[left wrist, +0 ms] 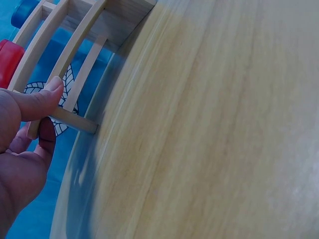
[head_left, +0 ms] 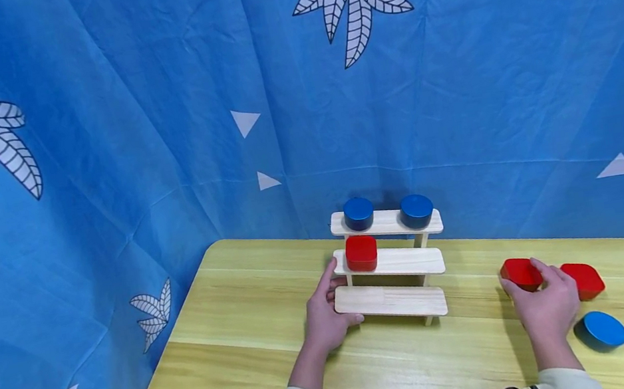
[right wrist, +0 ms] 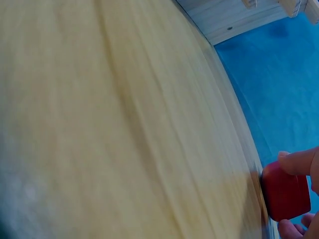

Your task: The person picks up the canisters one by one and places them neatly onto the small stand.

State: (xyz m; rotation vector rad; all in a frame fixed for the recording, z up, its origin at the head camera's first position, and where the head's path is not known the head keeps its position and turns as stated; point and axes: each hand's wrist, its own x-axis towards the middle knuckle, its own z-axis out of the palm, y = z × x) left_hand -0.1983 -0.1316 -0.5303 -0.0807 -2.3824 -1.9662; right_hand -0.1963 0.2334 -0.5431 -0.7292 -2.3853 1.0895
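A three-tier wooden shelf (head_left: 390,301) stands near the back of the table. My left hand (head_left: 326,319) grips its lowest board at the left end, thumb on the near side, as the left wrist view also shows. Two blue round containers (head_left: 358,213) sit on the top board, and a red square container (head_left: 361,254) is at the left of the middle board. At the right, my right hand (head_left: 548,306) pinches another red square container (right wrist: 286,191) between thumb and fingers, low at the table surface.
To the right of my right hand lies a further red square container (head_left: 584,280). A blue round container (head_left: 601,331) tilts on the table nearer to me. A blue patterned cloth (head_left: 296,89) hangs behind and to the left of the wooden table (head_left: 219,343).
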